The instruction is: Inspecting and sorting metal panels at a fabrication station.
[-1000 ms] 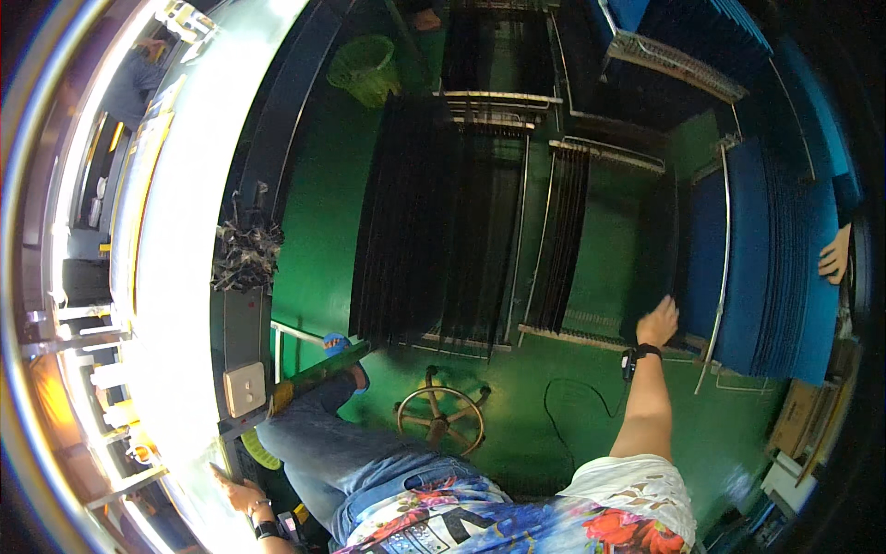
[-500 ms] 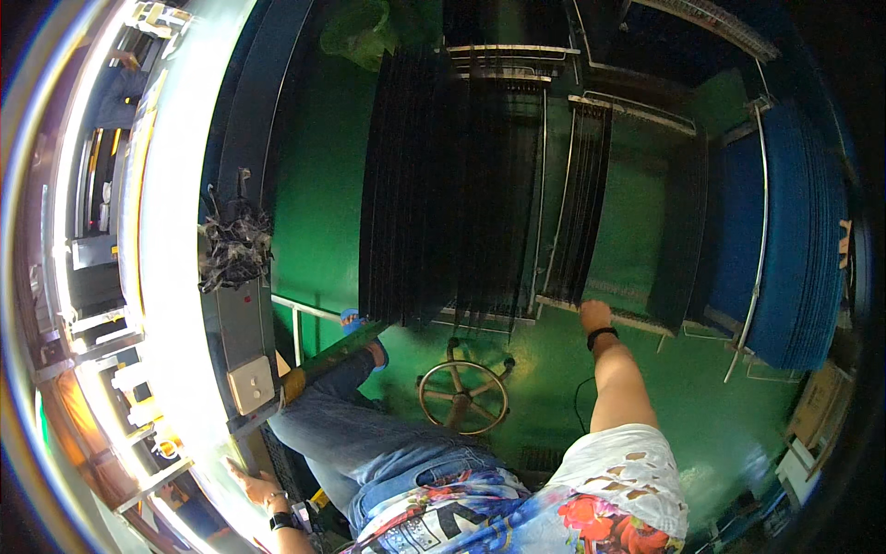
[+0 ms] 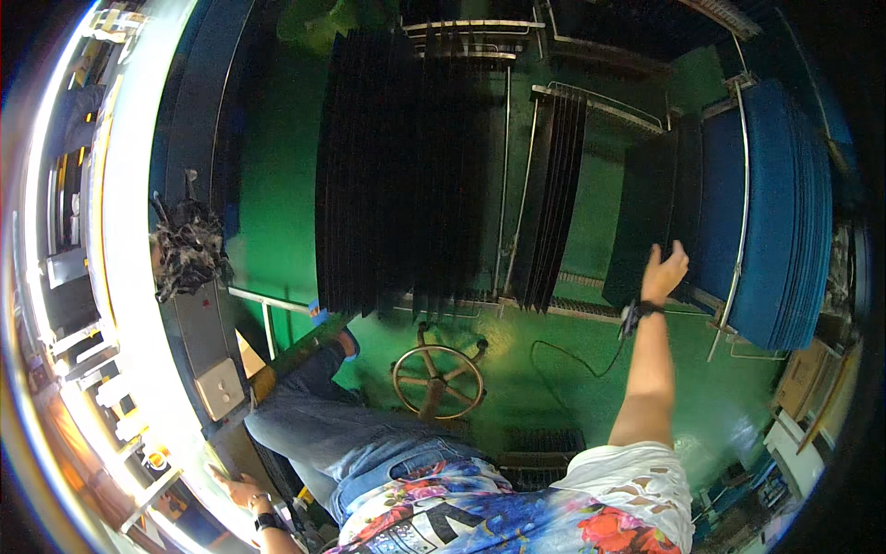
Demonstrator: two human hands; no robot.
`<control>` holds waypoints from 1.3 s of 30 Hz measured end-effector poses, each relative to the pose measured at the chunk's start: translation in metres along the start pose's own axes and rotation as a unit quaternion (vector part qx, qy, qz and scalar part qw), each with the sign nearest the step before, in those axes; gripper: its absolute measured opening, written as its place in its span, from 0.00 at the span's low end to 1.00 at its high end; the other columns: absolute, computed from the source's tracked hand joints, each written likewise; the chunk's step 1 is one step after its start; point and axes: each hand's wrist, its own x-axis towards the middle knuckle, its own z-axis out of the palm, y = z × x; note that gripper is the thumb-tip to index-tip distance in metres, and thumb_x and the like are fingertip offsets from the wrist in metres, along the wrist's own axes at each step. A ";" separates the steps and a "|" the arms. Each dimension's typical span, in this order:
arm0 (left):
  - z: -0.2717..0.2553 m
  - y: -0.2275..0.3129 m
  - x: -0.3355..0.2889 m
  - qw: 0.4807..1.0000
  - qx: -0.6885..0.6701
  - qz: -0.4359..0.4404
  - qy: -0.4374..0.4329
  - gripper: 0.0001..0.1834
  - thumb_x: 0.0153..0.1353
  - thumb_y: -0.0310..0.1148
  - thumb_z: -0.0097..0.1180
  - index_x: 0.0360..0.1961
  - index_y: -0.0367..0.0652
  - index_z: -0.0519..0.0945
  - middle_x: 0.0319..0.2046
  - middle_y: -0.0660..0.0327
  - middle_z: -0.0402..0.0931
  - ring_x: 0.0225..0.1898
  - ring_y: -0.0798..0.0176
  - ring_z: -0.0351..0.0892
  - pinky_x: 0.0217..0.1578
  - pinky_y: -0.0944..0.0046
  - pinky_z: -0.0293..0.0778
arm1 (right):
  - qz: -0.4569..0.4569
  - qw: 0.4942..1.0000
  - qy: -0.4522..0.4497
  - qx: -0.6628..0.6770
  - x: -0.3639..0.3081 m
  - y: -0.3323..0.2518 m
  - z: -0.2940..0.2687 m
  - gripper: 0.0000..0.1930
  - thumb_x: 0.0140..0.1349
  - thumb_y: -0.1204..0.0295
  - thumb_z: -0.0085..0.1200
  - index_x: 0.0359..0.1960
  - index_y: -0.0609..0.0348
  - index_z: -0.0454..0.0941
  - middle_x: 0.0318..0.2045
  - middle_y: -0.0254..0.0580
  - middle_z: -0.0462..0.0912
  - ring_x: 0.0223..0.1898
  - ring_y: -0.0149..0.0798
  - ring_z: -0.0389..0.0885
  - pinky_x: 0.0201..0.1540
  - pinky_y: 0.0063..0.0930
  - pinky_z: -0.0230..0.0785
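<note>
My right hand (image 3: 664, 272) is raised over the rack on the right, its fingers apart with nothing visible in them. It is nearest the lower end of a dark hanging panel (image 3: 641, 222), and I cannot tell whether it touches it. Left of it hangs a narrow group of black sheets (image 3: 559, 198); right of it stands a thick row of blue sheets (image 3: 784, 222). At lower left, my left hand (image 3: 242, 491) lies with fingers stretched out at the edge of the brightly lit surface (image 3: 129, 231). A dark band with a cable (image 3: 591, 374) circles my right wrist.
A wide block of black sheets (image 3: 406, 175) fills the middle rack. Below it is the round foot ring of a stool (image 3: 437, 380). A tangle of dark scraps (image 3: 191, 249) sits on the left bench, above a switch box (image 3: 220, 390). Cardboard (image 3: 803, 377) stands at the right.
My right hand has left the lower end of the narrow black group, moving right and farther away, and its fingers have spread. The whole view has shifted slightly; my left hand stays at the lit edge.
</note>
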 end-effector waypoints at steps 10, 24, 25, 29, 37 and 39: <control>0.007 -0.007 0.003 0.997 -0.038 0.049 0.055 0.52 0.44 0.23 0.60 0.67 0.65 0.46 0.48 0.47 0.72 0.38 0.47 0.79 0.39 0.53 0.73 | 0.065 0.966 -0.202 -0.151 0.016 0.049 0.023 0.11 0.58 0.63 0.48 0.30 0.58 0.78 0.28 0.55 0.80 0.33 0.56 0.79 0.35 0.47 0.70; 0.045 -0.003 -0.002 0.990 -0.125 0.059 -0.016 0.47 0.47 0.25 0.58 0.66 0.55 0.46 0.49 0.44 0.71 0.42 0.43 0.77 0.40 0.51 0.73 | -0.012 0.978 0.101 0.183 0.069 -0.102 -0.282 0.13 0.63 0.67 0.48 0.26 0.66 0.67 0.17 0.42 0.61 0.20 0.32 0.55 0.23 0.27 0.54; 0.044 -0.001 -0.003 0.982 -0.146 0.118 0.033 0.47 0.45 0.25 0.59 0.66 0.52 0.48 0.54 0.46 0.65 0.50 0.44 0.67 0.47 0.51 0.66 | 0.001 0.964 0.101 0.246 0.070 -0.122 -0.303 0.14 0.63 0.68 0.48 0.24 0.65 0.66 0.17 0.33 0.60 0.22 0.27 0.54 0.24 0.25 0.52; -0.022 0.004 -0.029 0.947 -0.232 0.205 0.087 0.49 0.40 0.29 0.63 0.65 0.42 0.52 0.65 0.52 0.49 0.68 0.46 0.39 0.64 0.47 0.42 | 0.055 0.765 0.107 0.632 0.055 -0.214 -0.341 0.09 0.63 0.68 0.50 0.30 0.61 0.75 0.26 0.27 0.74 0.28 0.22 0.68 0.34 0.16 0.60; -0.064 -0.034 -0.003 0.823 -0.491 0.270 0.093 0.39 0.53 0.37 0.56 0.65 0.42 0.54 0.66 0.51 0.47 0.68 0.46 0.39 0.64 0.50 0.41 | -0.077 0.519 -0.440 0.729 -0.033 -0.401 -0.377 0.06 0.56 0.78 0.53 0.37 0.61 0.77 0.33 0.40 0.81 0.31 0.34 0.82 0.34 0.27 0.78; -0.073 -0.042 -0.002 0.788 -0.542 0.269 0.117 0.38 0.52 0.34 0.56 0.64 0.41 0.55 0.65 0.50 0.49 0.68 0.46 0.40 0.64 0.51 0.42 | -0.096 0.484 -0.481 0.724 -0.051 -0.432 -0.380 0.06 0.56 0.77 0.54 0.36 0.63 0.77 0.33 0.41 0.81 0.31 0.35 0.82 0.34 0.28 0.79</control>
